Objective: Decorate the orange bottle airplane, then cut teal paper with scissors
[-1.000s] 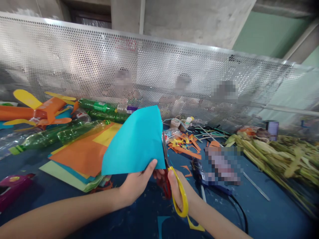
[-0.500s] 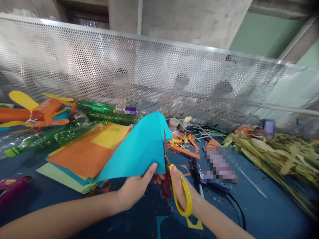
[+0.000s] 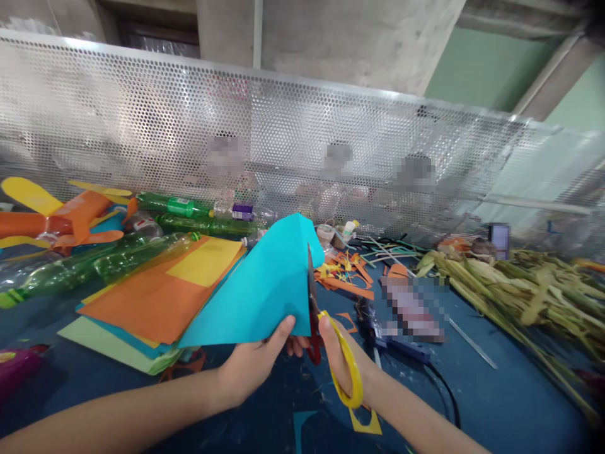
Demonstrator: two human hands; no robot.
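My left hand (image 3: 258, 366) pinches the lower edge of a bright blue sheet of paper (image 3: 265, 284), thumb on top and fingers beneath. The sheet is held up off the table, bent near its top. In my right hand (image 3: 340, 353) is a pair of scissors (image 3: 350, 378) with one yellow and one red handle loop. Their blades point up and away, along the right side of the blue paper, and part of the blades is hidden by the sheet. Left of the paper lies a stack of coloured sheets (image 3: 142, 306), orange, yellow, blue and pale green.
Green plastic bottles (image 3: 142, 258) and an orange-yellow propeller craft (image 3: 70, 217) lie at the left. Paper scraps (image 3: 350, 271), a glue gun (image 3: 378, 328) with a black cord and dried corn husks (image 3: 496, 284) are at the right. A perforated metal screen (image 3: 293, 139) stands behind.
The scissor handles have closed somewhat, the red loop moving nearer the yellow one. The view has shifted slightly, so the surroundings sit a little further left.
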